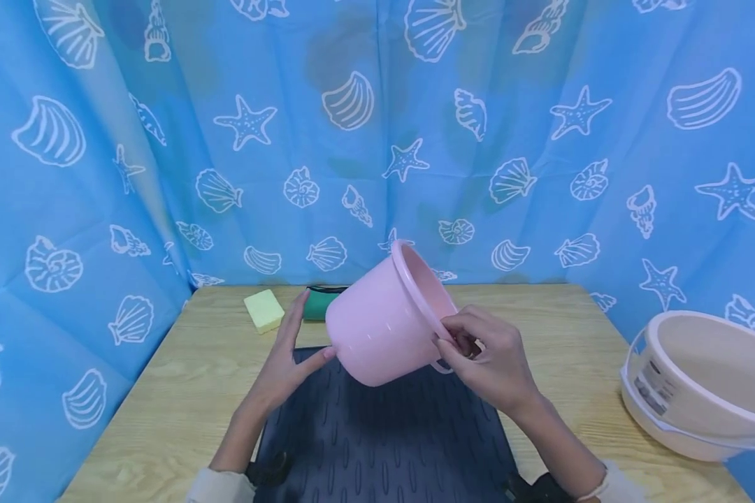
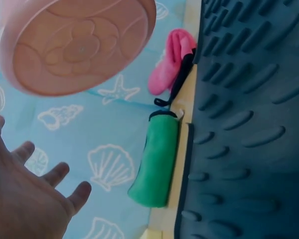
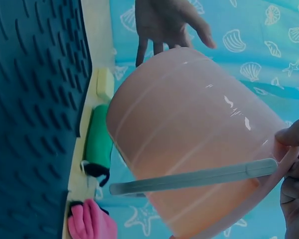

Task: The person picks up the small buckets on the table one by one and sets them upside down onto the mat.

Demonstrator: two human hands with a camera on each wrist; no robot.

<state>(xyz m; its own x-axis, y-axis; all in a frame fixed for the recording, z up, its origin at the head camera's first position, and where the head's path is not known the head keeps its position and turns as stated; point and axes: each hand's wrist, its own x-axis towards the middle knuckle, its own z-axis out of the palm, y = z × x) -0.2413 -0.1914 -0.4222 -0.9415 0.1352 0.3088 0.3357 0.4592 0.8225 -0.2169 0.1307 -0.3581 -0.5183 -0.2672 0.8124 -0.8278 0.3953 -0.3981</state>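
A blue curtain [image 1: 377, 157] hangs at the back and on both sides of the worktop [image 1: 541, 335]. It has white drawings of starfish [image 1: 247, 123] and shells [image 1: 349, 102], and soft folds run down it. Dull patches [image 1: 336, 63] show high up near the middle. The worktop is pale wood with thin wavy lines. The light is bright.

Bare left hand [image 1: 283, 370]: fingers extended, thumb spread apart | bare right hand [image 1: 493, 360]: fingers curled, thumb pinching | white-cuffed forearms [image 1: 556, 436]: stretched forward, angled inward
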